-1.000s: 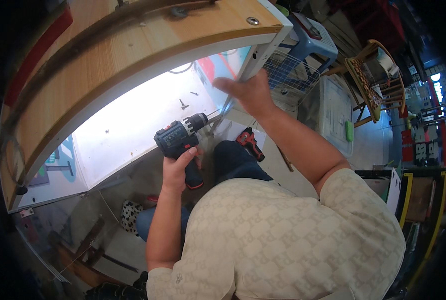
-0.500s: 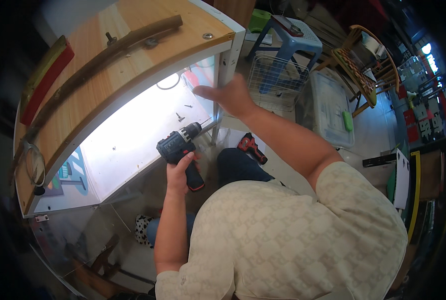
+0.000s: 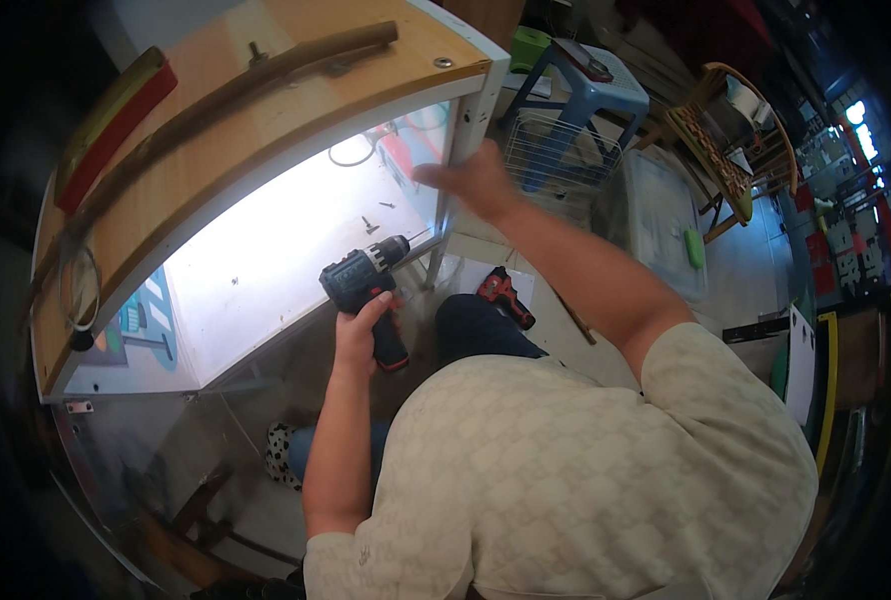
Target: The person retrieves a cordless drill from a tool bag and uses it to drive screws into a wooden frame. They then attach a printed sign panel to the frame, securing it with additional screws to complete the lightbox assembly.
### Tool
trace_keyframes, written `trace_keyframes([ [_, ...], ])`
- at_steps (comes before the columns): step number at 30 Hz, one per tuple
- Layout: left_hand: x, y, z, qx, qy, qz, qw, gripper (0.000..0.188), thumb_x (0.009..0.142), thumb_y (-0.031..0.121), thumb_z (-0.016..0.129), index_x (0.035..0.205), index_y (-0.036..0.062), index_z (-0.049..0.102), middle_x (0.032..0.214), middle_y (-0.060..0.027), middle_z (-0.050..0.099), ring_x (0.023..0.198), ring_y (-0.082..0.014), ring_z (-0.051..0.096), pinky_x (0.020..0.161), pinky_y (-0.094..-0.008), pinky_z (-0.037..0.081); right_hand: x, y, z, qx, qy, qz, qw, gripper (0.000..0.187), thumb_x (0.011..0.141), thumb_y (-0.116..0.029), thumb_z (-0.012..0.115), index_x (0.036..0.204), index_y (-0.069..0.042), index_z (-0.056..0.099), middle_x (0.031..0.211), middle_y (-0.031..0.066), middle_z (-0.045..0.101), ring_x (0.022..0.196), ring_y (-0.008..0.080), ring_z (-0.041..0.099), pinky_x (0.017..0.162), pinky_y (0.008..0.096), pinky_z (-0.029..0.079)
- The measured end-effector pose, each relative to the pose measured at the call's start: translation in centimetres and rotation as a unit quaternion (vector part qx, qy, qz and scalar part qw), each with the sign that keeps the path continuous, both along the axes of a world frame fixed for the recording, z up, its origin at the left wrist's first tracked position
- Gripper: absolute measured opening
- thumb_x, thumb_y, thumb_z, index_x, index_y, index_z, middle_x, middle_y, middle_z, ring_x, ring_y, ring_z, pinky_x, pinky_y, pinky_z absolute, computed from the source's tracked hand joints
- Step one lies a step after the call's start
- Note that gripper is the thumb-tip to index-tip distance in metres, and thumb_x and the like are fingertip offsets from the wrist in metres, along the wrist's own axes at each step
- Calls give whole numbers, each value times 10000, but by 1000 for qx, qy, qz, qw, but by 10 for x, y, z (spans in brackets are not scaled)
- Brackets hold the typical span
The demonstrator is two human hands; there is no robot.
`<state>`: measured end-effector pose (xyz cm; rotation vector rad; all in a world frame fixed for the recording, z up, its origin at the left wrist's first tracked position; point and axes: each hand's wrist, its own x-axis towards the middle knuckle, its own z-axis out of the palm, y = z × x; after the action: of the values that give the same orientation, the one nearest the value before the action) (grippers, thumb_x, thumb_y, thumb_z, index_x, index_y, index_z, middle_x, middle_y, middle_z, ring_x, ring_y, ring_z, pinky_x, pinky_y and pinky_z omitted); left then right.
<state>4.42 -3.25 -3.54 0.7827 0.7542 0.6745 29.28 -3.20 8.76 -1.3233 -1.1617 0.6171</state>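
Note:
In my left hand (image 3: 366, 322) is a dark cordless drill (image 3: 358, 280), my fingers closed around its grip. Its thin bit points up and right, toward the white frame at the cabinet's right side. My right hand (image 3: 476, 188) is closed on the cabinet's white corner post (image 3: 474, 118), thumb on the inner side; the other fingers are largely hidden. The wood-topped cabinet (image 3: 316, 110) has a brightly lit white interior. Inside lie a screw (image 3: 370, 225) and another small fastener (image 3: 387, 205).
A long wooden stick (image 3: 236, 98) and a red-sided block (image 3: 116, 135) lie on the cabinet top. A second, red-and-black power tool (image 3: 506, 297) rests beside my knee. Beyond my right arm are a wire basket (image 3: 558, 152), a blue stool (image 3: 606, 92) and a clear plastic bin (image 3: 656, 215).
The view has shifted a little, so the cabinet sits farther right in it. Both hands keep their holds, on the drill and on the corner post.

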Motion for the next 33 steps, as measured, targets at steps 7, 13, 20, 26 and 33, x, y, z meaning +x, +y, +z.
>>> trace_keyframes([
  [7, -1, 2, -2, 9, -2, -18, 1000, 287, 845, 229, 740, 1059, 56, 660, 874, -87, 696, 650, -162, 624, 586, -317, 527, 6, 2, -5, 19, 54, 43, 997, 501, 743, -322, 895, 1053, 16, 692, 975, 73, 701, 869, 127, 634, 767, 307, 529],
  [13, 0, 2, -2, 11, -2, -15, 1000, 290, 845, 229, 745, 1060, 55, 663, 872, -88, 697, 645, -163, 626, 582, -317, 528, 16, 5, -13, 16, 49, 43, 998, 477, 773, -328, 869, 1046, 19, 690, 970, 65, 691, 858, 119, 617, 758, 311, 519],
  [20, 1, 1, -3, -2, -30, -15, 999, 275, 847, 191, 741, 1059, 42, 651, 861, -97, 698, 628, -169, 630, 566, -316, 524, 31, 7, -13, 18, 40, 75, 996, 465, 827, -353, 815, 1059, 19, 661, 964, 46, 649, 879, 120, 576, 770, 311, 492],
  [26, 2, 0, -1, -3, -40, -12, 999, 263, 844, 184, 746, 1040, 37, 651, 856, -101, 700, 633, -169, 632, 571, -304, 518, 16, 4, -11, 23, 48, 70, 996, 471, 786, -249, 855, 1115, 17, 648, 1022, 55, 653, 915, 127, 592, 806, 314, 503],
  [33, 7, 1, -4, -10, -49, -20, 999, 279, 838, 206, 749, 1048, 46, 657, 873, -93, 704, 648, -158, 628, 576, -300, 515, 7, 8, -20, 43, 69, 19, 996, 333, 806, -80, 772, 1094, 23, 639, 1013, 33, 649, 880, 112, 603, 772, 280, 505],
])
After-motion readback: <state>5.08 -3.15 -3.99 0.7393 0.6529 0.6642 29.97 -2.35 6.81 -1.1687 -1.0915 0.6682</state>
